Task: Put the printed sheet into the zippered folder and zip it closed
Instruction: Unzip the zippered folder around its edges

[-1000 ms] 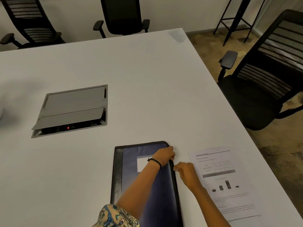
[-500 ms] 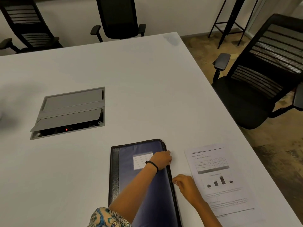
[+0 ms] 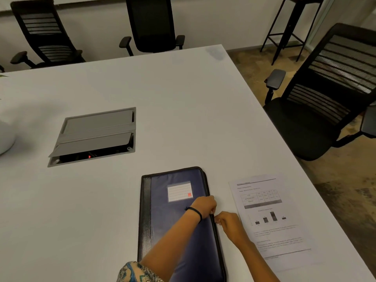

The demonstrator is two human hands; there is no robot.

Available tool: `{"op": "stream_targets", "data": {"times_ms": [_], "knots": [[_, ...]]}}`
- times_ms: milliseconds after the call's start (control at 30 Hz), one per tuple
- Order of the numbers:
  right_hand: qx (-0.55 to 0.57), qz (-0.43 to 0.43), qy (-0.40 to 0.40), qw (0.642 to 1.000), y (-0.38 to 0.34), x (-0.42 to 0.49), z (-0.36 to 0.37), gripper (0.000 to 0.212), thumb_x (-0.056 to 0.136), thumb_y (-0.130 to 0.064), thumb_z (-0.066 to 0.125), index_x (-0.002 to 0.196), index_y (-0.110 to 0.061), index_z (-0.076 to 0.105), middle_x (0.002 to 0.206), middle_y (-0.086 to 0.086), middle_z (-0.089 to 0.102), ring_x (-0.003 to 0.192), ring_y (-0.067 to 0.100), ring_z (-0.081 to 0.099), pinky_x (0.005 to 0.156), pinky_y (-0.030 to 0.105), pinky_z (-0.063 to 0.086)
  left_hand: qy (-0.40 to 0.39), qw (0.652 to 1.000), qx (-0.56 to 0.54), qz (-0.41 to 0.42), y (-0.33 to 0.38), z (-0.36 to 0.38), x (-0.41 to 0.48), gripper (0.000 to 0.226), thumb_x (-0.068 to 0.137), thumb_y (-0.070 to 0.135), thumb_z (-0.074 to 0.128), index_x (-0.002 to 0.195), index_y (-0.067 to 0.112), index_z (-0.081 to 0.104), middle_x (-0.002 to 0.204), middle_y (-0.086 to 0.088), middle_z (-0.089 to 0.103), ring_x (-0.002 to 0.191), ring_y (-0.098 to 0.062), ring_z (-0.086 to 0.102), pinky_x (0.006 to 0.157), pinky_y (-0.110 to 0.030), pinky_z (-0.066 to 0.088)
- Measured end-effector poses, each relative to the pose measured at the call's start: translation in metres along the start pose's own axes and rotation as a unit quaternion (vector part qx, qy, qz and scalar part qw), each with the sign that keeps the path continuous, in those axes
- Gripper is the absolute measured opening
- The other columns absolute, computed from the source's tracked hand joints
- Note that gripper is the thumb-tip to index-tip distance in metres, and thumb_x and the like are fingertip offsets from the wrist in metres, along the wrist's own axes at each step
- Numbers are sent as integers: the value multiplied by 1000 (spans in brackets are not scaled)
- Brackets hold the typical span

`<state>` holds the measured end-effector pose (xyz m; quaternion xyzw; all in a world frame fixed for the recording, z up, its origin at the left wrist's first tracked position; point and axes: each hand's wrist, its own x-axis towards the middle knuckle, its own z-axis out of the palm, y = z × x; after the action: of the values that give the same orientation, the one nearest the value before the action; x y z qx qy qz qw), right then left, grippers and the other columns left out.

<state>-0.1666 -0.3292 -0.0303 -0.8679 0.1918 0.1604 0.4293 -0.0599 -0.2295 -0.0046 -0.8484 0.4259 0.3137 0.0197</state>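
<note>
Hands meet at the right-hand zip edge of the zippered folder (image 3: 162, 210), which lies flat on the white table (image 3: 183, 108). The left hand (image 3: 204, 206) grips that edge with curled fingers, and the right hand (image 3: 228, 221) pinches the zip just beside it. The printed sheet (image 3: 270, 216) lies outside, right of the folder.
</note>
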Motion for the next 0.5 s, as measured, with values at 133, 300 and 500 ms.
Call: {"op": "stream_targets", "data": {"times_ms": [133, 300, 500], "knots": [[-24, -23, -11, 999, 8, -21, 1, 20, 89, -3, 52, 95, -3, 71, 99, 14, 71, 88, 18, 63, 78, 12, 46, 9, 1000, -27, -10, -7, -2, 3, 25, 91, -9, 48, 109, -4, 64, 127, -18, 53, 107, -36, 60, 95, -40, 50], [-19, -31, -4, 999, 17, -40, 4, 22, 91, -4, 50, 100, -5, 70, 99, 15, 71, 84, 9, 58, 73, -2, 38, 13, 999, -42, -7, -10, -1, 3, 23, 93, -4, 48, 109, -2, 63, 126, -16, 54, 108, -33, 59, 96, -38, 47], [-43, -41, 24, 998, 17, -40, 7, 23, 91, -6, 48, 98, -6, 70, 100, 9, 71, 90, 12, 63, 76, 6, 41, -23, 1000, -7, 21, 6, 6, -9, 24, 97, 6, 44, 116, 2, 59, 129, -16, 50, 112, -35, 55, 98, -43, 47]]}}
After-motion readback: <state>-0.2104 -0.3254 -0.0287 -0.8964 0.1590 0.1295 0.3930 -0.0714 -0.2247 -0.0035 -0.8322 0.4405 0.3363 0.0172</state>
